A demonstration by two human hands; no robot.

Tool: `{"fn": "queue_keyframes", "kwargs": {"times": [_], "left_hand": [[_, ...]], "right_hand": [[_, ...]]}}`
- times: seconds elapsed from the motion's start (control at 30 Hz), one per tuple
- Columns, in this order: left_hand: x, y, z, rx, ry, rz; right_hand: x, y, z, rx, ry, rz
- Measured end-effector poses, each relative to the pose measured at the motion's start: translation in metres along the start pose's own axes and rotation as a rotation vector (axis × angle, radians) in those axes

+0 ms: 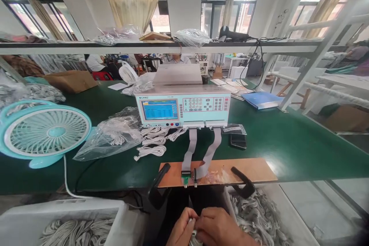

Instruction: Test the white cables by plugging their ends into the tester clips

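Note:
Low in the view, below the table edge, my left hand (183,227) and my right hand (216,226) meet with fingers closed around a bundle of pale cable (195,239); most of it is hidden by them. Above them, a copper-coloured board (227,169) lies at the table's front edge under two black clamps. On it sits a small green circuit board (186,179) with a connector. Two grey ribbon cables (190,148) run from there up to a tester (184,107) with a lit blue screen.
Bundled white cables (154,141) and a plastic bag (115,138) lie left of the tester, beside a turquoise fan (56,132). A phone (238,141) and blue folder (262,100) are at right. Cable-filled bins (122,215) flank my lap. A person sits behind the tester.

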State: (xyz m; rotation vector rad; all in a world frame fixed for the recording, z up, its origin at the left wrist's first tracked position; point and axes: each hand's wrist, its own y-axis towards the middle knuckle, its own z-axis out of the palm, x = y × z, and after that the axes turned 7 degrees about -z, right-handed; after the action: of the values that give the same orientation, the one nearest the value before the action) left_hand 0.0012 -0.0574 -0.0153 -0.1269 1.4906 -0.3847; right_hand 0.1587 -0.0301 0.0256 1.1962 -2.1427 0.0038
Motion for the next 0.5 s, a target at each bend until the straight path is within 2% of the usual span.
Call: {"fn": "queue_keyframes", "kwargs": {"times": [0.07, 0.13, 0.2, 0.27, 0.37, 0.5], "left_hand": [[-0.004, 0.004, 0.000, -0.087, 0.038, 0.046], [-0.006, 0.011, 0.001, -0.186, 0.077, 0.117], [-0.005, 0.019, 0.001, -0.239, 0.090, 0.136], [-0.003, 0.025, -0.001, -0.162, 0.006, 0.009], [0.002, 0.029, -0.007, 0.023, -0.280, -0.215], [0.010, 0.029, -0.015, 0.152, -0.596, -0.251]], "right_hand": [[-0.007, 0.006, 0.005, -0.166, 0.125, 0.102], [-0.014, 0.012, 0.013, -0.348, 0.323, 0.267], [-0.022, 0.018, 0.025, -0.476, 0.506, 0.392], [-0.029, 0.023, 0.036, -0.547, 0.614, 0.454], [-0.034, 0.027, 0.045, -0.609, 0.691, 0.510], [-0.032, 0.029, 0.043, -0.660, 0.738, 0.542]]}}
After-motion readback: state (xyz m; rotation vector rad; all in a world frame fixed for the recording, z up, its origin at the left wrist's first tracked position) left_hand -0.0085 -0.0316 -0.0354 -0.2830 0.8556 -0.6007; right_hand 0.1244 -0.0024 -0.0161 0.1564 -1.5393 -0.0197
